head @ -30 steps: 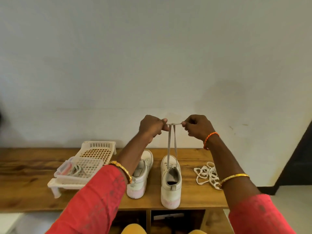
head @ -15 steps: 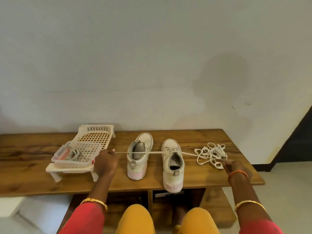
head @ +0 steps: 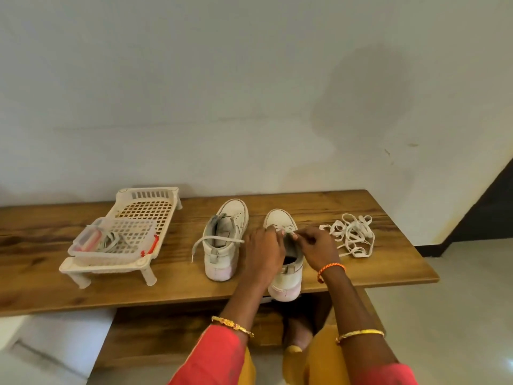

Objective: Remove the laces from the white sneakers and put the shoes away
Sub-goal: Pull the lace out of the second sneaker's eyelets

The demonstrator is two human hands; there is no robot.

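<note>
Both my hands are down on the right sneaker (head: 280, 220), just right of centre frame, on the wooden bench (head: 388, 262). My left hand (head: 263, 252) lies against its left side, fingers curled toward the eyelets; my right hand (head: 315, 245) sits over the shoe opening, thumb and fingertips pinching the lace (head: 287, 234) up by the tongue. How tightly the left fingers have hold of the lace, I cannot tell; they are bunched at the same spot.

The left sneaker (head: 224, 240) stands just beside it, upright, toe to the wall, heel toward me. A loose end of lace (head: 213, 240) drapes across its opening and hangs down its left side toward the bench top.

At the right of the frame, a removed lace (head: 351, 238) lies in a tangled heap on the wood, near my right hand.

At the left, a white plastic rack (head: 150, 202) on short legs carries a small clear basket (head: 116, 245) with odds and ends inside, too small to name.
</note>
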